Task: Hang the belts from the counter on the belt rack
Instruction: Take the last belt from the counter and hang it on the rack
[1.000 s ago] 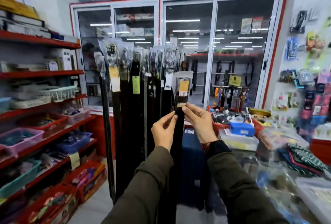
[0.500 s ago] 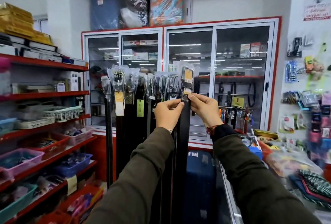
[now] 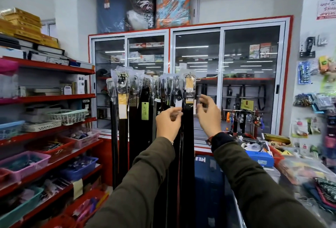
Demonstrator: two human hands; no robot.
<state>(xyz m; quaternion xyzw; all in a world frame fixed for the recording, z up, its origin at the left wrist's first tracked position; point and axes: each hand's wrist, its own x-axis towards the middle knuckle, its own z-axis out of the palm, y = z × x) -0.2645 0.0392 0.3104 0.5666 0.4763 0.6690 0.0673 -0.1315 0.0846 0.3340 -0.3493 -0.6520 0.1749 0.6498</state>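
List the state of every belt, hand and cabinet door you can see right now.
Black belt with yellow tag: hanging at the row's right end, released.
Other black plastic-wrapped belts: hanging in a row.
Left hand: fingers loosely curled, empty.
Right hand: open, empty.
Glass sliding cabinet doors: closed.

Two arms in olive-green sleeves reach forward and up. The left hand has fingers loosely curled. The right hand has fingers spread, empty
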